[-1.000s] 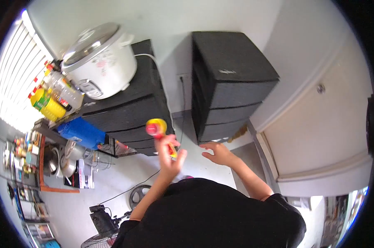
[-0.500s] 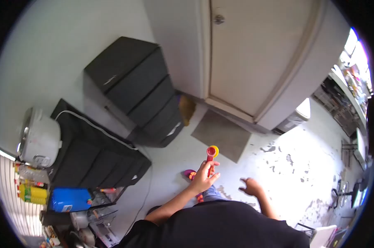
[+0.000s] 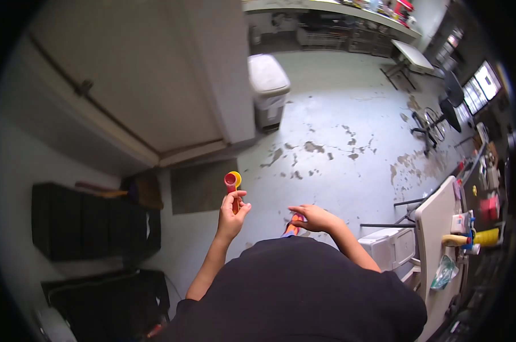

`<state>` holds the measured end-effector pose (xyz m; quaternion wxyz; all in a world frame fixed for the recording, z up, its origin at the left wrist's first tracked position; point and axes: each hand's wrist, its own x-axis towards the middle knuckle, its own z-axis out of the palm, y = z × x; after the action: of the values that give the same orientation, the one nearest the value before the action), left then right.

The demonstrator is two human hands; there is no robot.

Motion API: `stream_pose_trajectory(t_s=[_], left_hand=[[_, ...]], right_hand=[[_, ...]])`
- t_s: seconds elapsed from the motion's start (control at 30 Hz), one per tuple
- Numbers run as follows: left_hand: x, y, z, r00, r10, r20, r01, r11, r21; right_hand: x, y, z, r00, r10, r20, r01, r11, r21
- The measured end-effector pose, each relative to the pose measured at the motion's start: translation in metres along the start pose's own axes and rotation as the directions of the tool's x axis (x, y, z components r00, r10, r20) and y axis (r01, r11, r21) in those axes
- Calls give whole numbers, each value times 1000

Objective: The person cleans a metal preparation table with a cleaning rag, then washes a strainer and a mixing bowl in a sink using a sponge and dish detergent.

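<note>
My left hand (image 3: pixel 231 215) is closed around the handles of a red measuring spoon (image 3: pixel 230 180) and a yellow one (image 3: pixel 237 179). Their round bowls point up and away from me, the red overlapping the yellow. My right hand (image 3: pixel 312 218) hangs to the right at waist height, fingers stretched out and nothing in it. Below that hand shows a foot in a bright orange and purple shoe (image 3: pixel 294 226), partly covered by the fingers.
A grey mat (image 3: pixel 201 191) lies before a closed door (image 3: pixel 126 74). A white-lidded bin (image 3: pixel 269 85) stands beside the wall. Black drawers (image 3: pixel 92 222) are at left. On the right, a table (image 3: pixel 432 251) holds various items, with a white plastic box (image 3: pixel 389 248) beneath. An office chair (image 3: pixel 434 119) stands farther back.
My view has turned right, bringing the bin, counter and cluttered table into sight. The spoons stay in my left hand. My right hand has come inward, closer to the left.
</note>
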<state>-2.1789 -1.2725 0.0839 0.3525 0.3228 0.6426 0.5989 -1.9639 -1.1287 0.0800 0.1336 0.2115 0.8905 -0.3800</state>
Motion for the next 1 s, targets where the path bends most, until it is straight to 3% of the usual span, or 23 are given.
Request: stream_pose_trajectory(t_s=[0.07,0.13,0.17,0.2,0.27,0.37,0.43,0.6,0.73,0.8,1.0], left_hand=[[53,-2,54,999,43,9,-44,998,41],[101,11,111,996,67,65,-69,997,25],[122,16,140,991,99,93,-97,995,-19],[142,22,166,990,94,106,-91,995,-36],[176,32,208,961,107,253,-125,991,56],[222,27,265,937,96,336,-133,987,89],[255,21,297,898,51,438,-112,987,114],[353,37,347,861,113,496,-228,957,177],[475,33,377,853,-7,521,-122,970,211],[537,54,397,831,80,550,-198,967,158],[707,117,467,763,184,620,-294,953,78]], right_hand=[[-34,63,-29,948,280,-154,-304,938,-165],[-68,113,-72,843,484,-235,-529,824,-203],[-85,137,-89,842,401,-361,-473,871,-134],[-94,158,-107,833,419,-362,-492,860,-137],[-104,190,-140,792,440,-423,-465,884,48],[-80,220,-175,746,410,-524,-502,864,-40],[-49,214,-212,769,384,-510,-437,899,18],[24,249,-297,826,363,-431,-316,932,179],[74,316,-377,779,427,-459,-371,904,210],[88,343,-420,670,575,-469,-568,804,175],[132,431,-529,589,654,-475,-635,738,229]])
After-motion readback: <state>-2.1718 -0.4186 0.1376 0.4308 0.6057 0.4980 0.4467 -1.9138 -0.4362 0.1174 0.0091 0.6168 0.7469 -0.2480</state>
